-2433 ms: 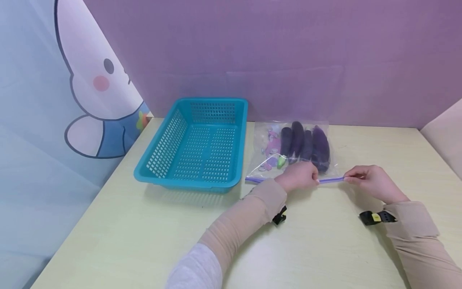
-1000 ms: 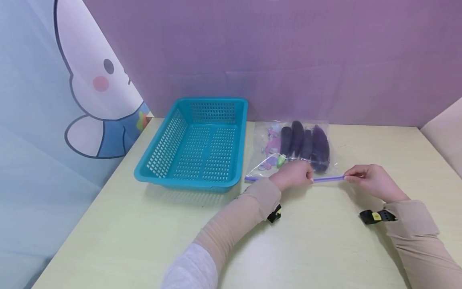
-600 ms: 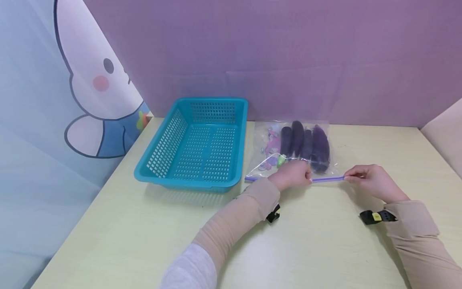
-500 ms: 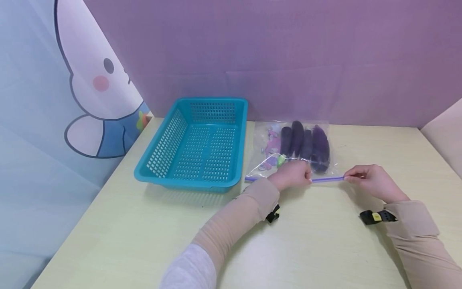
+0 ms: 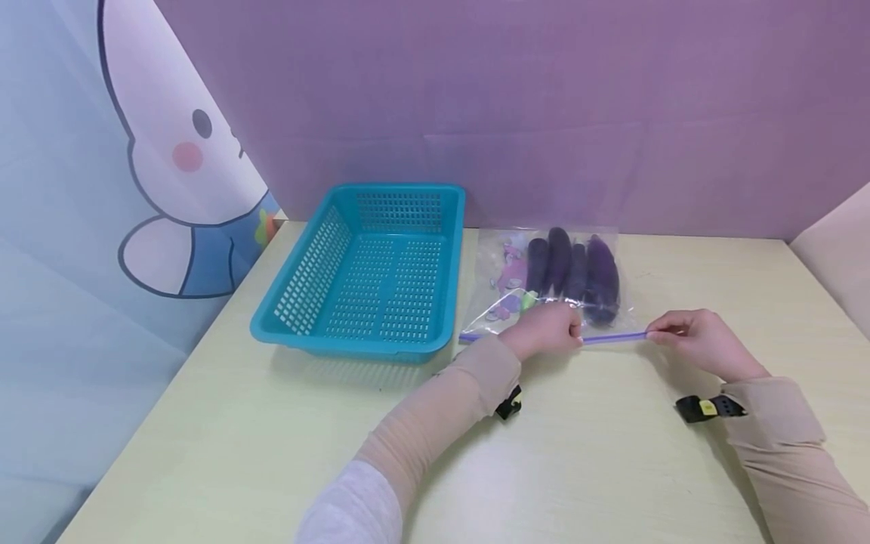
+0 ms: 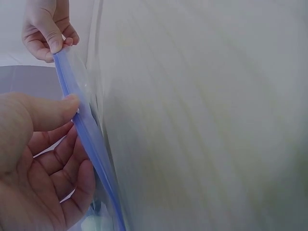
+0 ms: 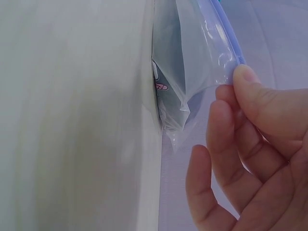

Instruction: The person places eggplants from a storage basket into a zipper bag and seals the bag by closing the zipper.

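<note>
A clear zip bag (image 5: 489, 264) with a purple zip strip (image 5: 615, 338) lies on the table, several dark purple eggplants (image 5: 559, 261) side by side inside it. Pink and purple cartoon figures are printed on its left part. My left hand (image 5: 544, 330) pinches the strip between thumb and fingers, partway along, as the left wrist view shows with the strip (image 6: 91, 139) running past the thumb. At the strip's right end, my right hand (image 5: 700, 340) pinches the corner, thumb on top in the right wrist view. The left hand covers part of the strip and the eggplants' lower ends.
A teal plastic basket (image 5: 387, 352) with perforated walls stands left of the bag, its inside bare. Behind the pale wooden table (image 5: 578, 453) rises a purple cloth wall (image 5: 516, 113). A blue cartoon curtain (image 5: 54, 302) hangs at the left.
My left hand has slid a little leftward along the zip strip, leaving a longer stretch visible between the hands. The right hand keeps its pinch at the end.
</note>
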A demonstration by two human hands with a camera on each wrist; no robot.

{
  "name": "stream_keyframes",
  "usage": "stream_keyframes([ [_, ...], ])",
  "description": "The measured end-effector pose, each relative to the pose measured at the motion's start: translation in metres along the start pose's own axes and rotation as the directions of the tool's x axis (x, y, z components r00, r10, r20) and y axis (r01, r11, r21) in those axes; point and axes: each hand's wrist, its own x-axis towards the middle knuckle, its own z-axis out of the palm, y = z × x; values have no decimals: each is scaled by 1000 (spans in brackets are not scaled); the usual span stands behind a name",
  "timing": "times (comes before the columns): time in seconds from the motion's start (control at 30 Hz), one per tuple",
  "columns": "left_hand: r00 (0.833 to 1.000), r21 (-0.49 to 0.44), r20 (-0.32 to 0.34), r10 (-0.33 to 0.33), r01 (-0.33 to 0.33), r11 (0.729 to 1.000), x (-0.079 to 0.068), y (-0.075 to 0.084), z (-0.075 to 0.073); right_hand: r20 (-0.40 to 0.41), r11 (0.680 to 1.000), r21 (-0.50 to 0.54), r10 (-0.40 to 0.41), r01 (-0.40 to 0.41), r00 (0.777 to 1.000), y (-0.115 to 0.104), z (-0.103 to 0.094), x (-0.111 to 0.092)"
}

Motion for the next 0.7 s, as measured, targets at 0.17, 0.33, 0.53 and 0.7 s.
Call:
stream_keyframes([
  [0.17,1000,-23,9,6,-6,1000,-1,-2,0,-4,1000,5,-1,1,1000,0,1,-1],
  [0.33,1000,-34,3,21,-21,999,-3,-4,-1,-7,1000,10,-9,9,1000,-1,1,0],
  [0.53,1000,-36,-9,26,-27,999,-4,-6,-1,-2,1000,11,-1,1,1000,0,0,-1],
  [0.7,1000,-33,-18,14,-15,999,-4,-6,1,7,1000,7,9,-9,1000,0,0,-1],
])
